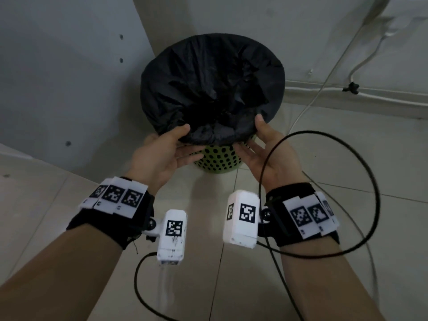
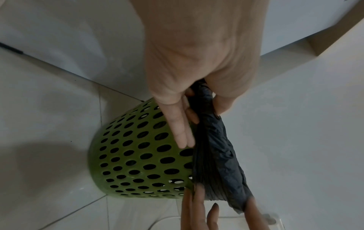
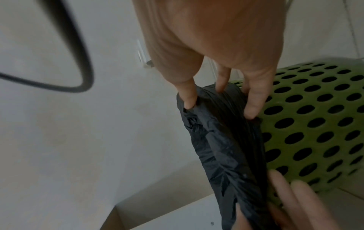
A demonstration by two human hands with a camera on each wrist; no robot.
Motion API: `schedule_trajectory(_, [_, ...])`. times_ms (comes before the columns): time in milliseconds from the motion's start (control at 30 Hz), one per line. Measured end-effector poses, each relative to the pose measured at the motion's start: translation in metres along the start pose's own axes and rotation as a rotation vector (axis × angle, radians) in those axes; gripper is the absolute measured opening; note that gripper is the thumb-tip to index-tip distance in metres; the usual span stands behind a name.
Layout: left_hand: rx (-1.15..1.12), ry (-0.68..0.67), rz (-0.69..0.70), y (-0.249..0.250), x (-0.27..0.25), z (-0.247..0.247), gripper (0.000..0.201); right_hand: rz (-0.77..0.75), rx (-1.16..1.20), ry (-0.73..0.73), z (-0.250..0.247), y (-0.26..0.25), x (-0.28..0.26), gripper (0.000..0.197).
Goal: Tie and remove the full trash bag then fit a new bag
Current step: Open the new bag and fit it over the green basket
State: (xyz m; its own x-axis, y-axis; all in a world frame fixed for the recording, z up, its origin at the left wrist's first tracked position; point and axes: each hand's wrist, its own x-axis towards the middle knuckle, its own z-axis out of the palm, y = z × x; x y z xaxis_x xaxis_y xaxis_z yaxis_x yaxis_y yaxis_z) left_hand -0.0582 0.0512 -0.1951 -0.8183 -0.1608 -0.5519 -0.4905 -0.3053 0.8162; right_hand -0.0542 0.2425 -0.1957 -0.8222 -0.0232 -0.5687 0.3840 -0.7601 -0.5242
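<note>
Both pinching the folded-over black bag (image 1: pixel 212 89) at the near rim of the green bin (image 1: pixel 215 158): left hand (image 1: pixel 162 154), right hand (image 1: pixel 271 149), thumbs on top, fingers underneath.

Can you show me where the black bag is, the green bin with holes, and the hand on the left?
Black plastic trash bag (image 1: pixel 208 72): head view, crumpled inside.
Green perforated plastic bin (image 2: pixel 138 155): left wrist view, side wall.
Left hand (image 1: pixel 159 156): head view, palm.

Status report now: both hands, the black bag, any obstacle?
Left hand and right hand pinch the black bag at the near rim. Bag untied, in green bin. Cable loops beside the right wrist.
</note>
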Motion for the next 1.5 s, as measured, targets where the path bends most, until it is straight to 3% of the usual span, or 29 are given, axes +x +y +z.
schedule_trajectory(133, [-0.044,0.004,0.007,0.002,0.003,0.002,0.031,0.016,0.061,0.0,-0.001,-0.006,0.004,0.015])
schedule_trajectory(333, [0.011,-0.026,-0.017,0.009,0.009,0.003,0.025,0.048,0.097,0.04,0.009,-0.017,0.007,0.032])
schedule_trajectory(500, [0.176,-0.036,-0.037,0.022,0.01,-0.003,0.027,0.014,-0.12,0.041,0.007,-0.031,0.007,0.007])
schedule_trajectory(667, [0.394,0.015,-0.047,0.034,0.011,-0.003,0.041,0.044,-0.152,0.102,-0.001,-0.041,0.009,0.006])
schedule_trajectory(800, [0.586,0.089,0.123,0.047,0.017,-0.001,0.065,0.122,-0.045,0.096,0.0,-0.045,0.011,0.013])
schedule_trajectory(900, [0.711,0.02,0.213,0.053,0.021,0.002,0.052,0.134,-0.023,0.074,-0.001,-0.045,0.012,0.01])
schedule_trajectory(1133, [0.681,0.069,0.237,0.046,0.027,0.006,0.049,-0.067,-0.16,0.083,-0.012,-0.053,0.012,0.013])
schedule_trajectory(1200, [0.672,0.048,0.254,0.044,0.031,0.005,0.049,-0.072,-0.187,0.094,-0.017,-0.057,0.016,0.009])
schedule_trajectory(1367, [0.668,0.052,0.271,0.042,0.039,0.004,0.049,-0.041,-0.128,0.102,-0.029,-0.053,0.012,0.024])
schedule_trajectory(1500, [0.662,0.098,0.324,0.032,0.04,-0.002,0.047,-0.044,-0.206,0.085,-0.036,-0.06,0.009,0.025])
